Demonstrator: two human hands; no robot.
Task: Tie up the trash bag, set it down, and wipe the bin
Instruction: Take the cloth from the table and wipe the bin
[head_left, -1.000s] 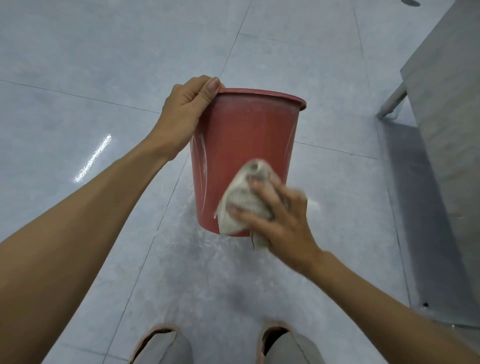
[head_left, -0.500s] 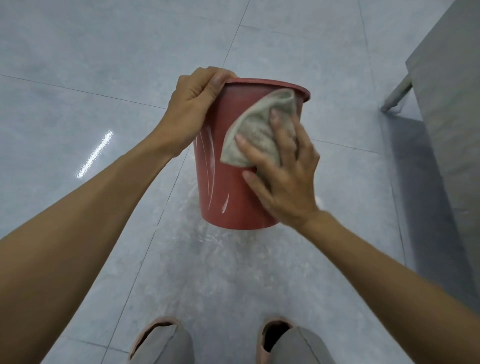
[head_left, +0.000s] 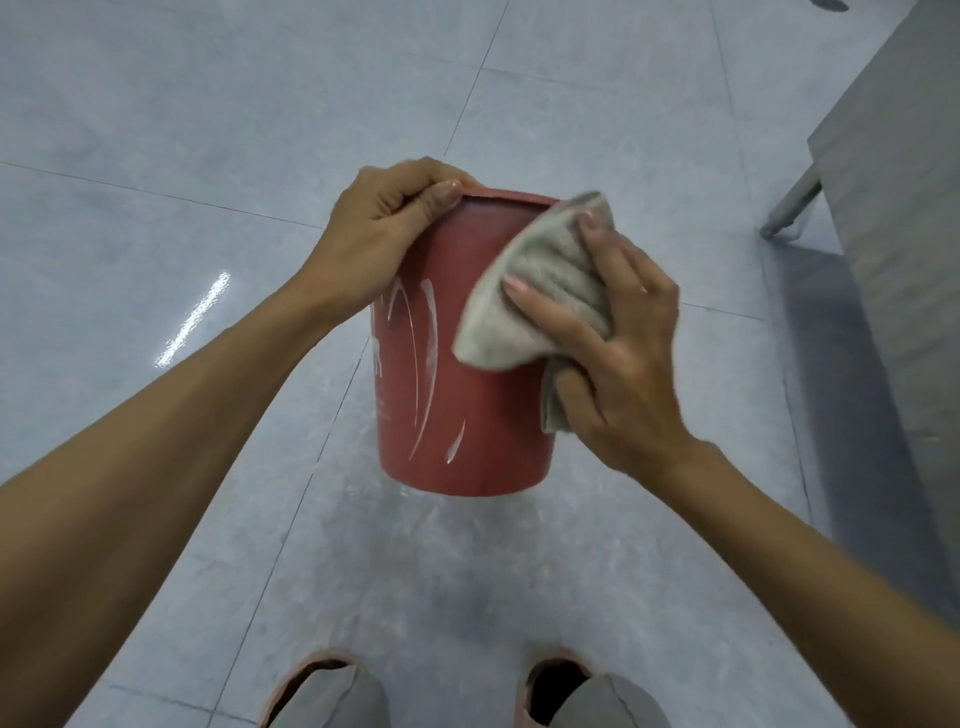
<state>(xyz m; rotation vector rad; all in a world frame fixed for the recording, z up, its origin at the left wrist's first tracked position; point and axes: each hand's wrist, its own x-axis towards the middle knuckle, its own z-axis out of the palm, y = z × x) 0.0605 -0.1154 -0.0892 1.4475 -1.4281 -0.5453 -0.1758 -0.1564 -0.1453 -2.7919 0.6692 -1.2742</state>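
Wiping stage: left hand (head_left: 384, 234) grips bin (head_left: 457, 395) rim, right hand (head_left: 618, 353) presses cloth (head_left: 540, 296) on its side; no trash bag in view.

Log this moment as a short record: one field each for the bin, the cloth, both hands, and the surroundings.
bin: red bin, held off the floor, white streaks on its side
cloth: grey cloth, pressed to the bin's upper right side by the rim
left hand: left hand grips the rim
right hand: right hand holds the cloth against the bin
surroundings: grey tiled floor; grey furniture at right
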